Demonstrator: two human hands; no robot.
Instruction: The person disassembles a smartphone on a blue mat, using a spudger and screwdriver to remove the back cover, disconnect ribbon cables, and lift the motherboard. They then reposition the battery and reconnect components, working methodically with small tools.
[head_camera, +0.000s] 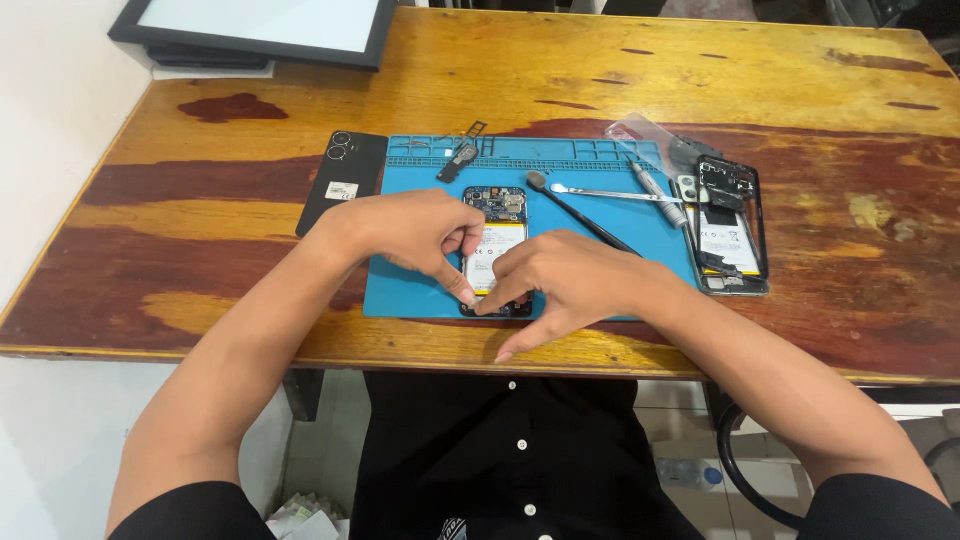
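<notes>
An open phone (496, 240) lies in the middle of the frame on a blue work mat (420, 285). Its back is off, so the white battery and the small circuit board at the top show. Both hands are on the lower part of it. The left hand (415, 232) comes in from the left w/ fingers bent, and its fingertip (466, 296) presses down at the phone's lower left edge. The right hand (565, 280) comes in from the right, and its fingertip (484, 306) presses right next to the other one. The 2 hands touch near the tips. Neither hand grips anything; they just push on the phone.

On the mat, upper right of the phone, lie a black pry stick (585, 212), a thin metal tool (610, 193) & a screwdriver (660, 195). A 2nd open phone frame (733, 228) lies at the mat's right edge. A black back cover (343, 180) lies left of the mat on the wooden table (200, 150). A framed panel (262, 28) is at upper left.
</notes>
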